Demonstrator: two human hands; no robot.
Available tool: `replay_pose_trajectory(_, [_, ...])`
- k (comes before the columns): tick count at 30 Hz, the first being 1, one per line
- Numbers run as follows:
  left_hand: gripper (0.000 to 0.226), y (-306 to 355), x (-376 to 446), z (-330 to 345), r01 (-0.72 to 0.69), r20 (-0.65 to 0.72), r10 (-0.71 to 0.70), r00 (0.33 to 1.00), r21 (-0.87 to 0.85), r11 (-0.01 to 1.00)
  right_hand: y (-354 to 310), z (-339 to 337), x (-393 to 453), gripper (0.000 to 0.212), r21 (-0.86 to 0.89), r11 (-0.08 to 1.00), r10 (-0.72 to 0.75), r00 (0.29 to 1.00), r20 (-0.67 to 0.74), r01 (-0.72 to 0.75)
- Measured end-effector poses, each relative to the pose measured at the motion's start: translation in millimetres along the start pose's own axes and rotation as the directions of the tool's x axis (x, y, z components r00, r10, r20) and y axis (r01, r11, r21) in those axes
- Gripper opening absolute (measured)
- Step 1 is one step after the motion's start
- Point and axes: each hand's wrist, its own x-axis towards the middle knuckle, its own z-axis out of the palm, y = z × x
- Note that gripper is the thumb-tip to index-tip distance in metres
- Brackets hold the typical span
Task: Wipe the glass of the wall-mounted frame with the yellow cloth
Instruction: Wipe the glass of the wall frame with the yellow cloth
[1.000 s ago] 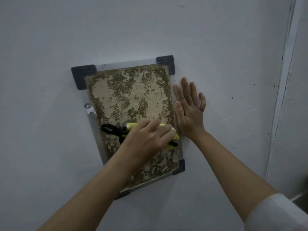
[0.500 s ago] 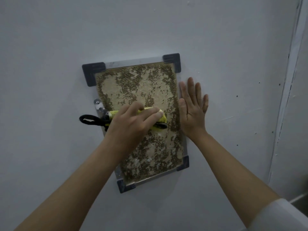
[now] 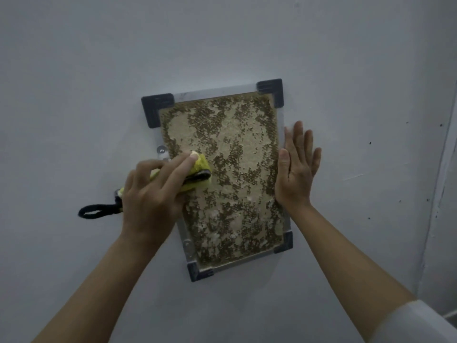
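left hand [image 3: 150,194] grips yellow cloth [image 3: 197,174], pressing it on the frame's [image 3: 268,86] glass [image 3: 235,174] at centre-left to wipe. right hand [image 3: 294,169] lies open and flat at the frame's right edge, apparently to steady it.

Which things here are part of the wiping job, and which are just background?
In the job:
yellow cloth
frame glass
left hand holding the cloth
right hand flat beside the frame

Background:
wall
cloth's black loop
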Motion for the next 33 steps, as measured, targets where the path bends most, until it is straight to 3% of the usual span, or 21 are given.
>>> replay_pose_trajectory(4, [0.033, 12, 4, 9, 0.003, -0.016, -0.003, 1.000, -0.020, 1.000, -1, 0, -1, 0.040, 0.005, 1.000, 0.018, 1.000, -0.006, -0.018])
replay_pose_trajectory(10, [0.029, 38, 9, 29, -0.264, 0.073, 0.266, 0.961, -0.030, 0.964, 0, -1, -1, 0.040, -0.015, 1.000, 0.020, 1.000, -0.004, -0.020])
replay_pose_trajectory(18, [0.031, 45, 0, 25, -0.421, 0.168, 0.422, 0.891, -0.042, 0.906, 1, -1, -1, 0.039, -0.025, 1.000, 0.008, 1.000, -0.017, -0.008])
replay_pose_trajectory(21, [0.031, 39, -8, 18, -0.378, 0.161, 0.381, 0.911, -0.046, 0.924, 0, -2, -2, 0.039, -0.034, 0.999, 0.010, 1.000, -0.014, -0.011])
replay_pose_trajectory(27, [0.037, 33, 13, 15, -0.126, 0.060, 0.125, 0.990, 0.012, 0.992, -1, -1, -2, 0.039, -0.040, 0.999, 0.013, 1.000, -0.021, -0.014])
replay_pose_trajectory(30, [0.025, 48, 16, 23, -0.228, 0.089, 0.226, 0.970, 0.014, 0.974, 0, -1, -2, 0.042, -0.055, 0.998, 0.014, 1.000, -0.018, -0.015])
replay_pose_trajectory(33, [0.030, 55, 13, 24, -0.320, 0.146, 0.310, 0.940, 0.051, 0.946, 0, -1, -2, 0.044, -0.064, 0.998, 0.011, 1.000, -0.012, -0.011])
